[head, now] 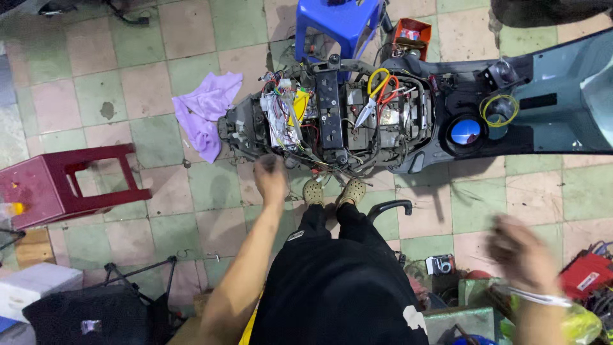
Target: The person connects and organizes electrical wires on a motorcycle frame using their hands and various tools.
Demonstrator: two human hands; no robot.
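The left hand point(271, 179) reaches to the tangled wires point(300, 160) at the near edge of the opened scooter point(357, 115) on the tiled floor; whether its grip is closed, I cannot tell. The right hand point(520, 252), blurred, hangs over clutter at the right, its grip unclear too.

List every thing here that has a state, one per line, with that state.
Scooter: body panels off, wiring and frame exposed.
Pliers: lying on the open frame, handles spread.
Purple cloth: crumpled on the floor by the scooter's end.
Red stool: tipped on its side.
Blue stool: upright behind the scooter.
Left hand: reaching to the wiring, grip unclear.
Right hand: blurred, over the tool clutter, apparently empty.
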